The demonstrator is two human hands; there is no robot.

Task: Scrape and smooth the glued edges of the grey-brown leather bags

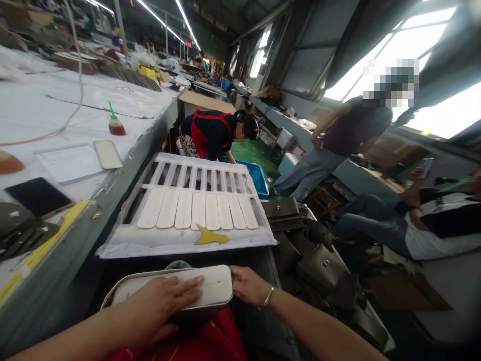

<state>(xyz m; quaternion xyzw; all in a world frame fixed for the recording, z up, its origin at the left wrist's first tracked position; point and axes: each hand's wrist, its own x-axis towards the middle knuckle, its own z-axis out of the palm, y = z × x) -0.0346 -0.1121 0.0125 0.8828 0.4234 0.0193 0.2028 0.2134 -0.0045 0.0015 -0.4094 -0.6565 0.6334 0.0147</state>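
Observation:
A long cream-white padded piece (216,286) lies across my lap over a grey-edged part. My left hand (158,308) rests flat on top of it, fingers stretched toward its right end. My right hand (250,285) grips that right end, fingers curled at the edge. Just beyond stands a white board (150,240) with a row of several cream strips (199,209) laid side by side and a yellow cut-out shape (211,235) on its near edge.
A long workbench (56,125) on the left carries a phone (107,154), a dark tablet (37,195), paper and a glue bottle (115,125). Dark handbags (319,255) pile to the right. One person bends over a blue crate (257,176); others stand and sit at the right.

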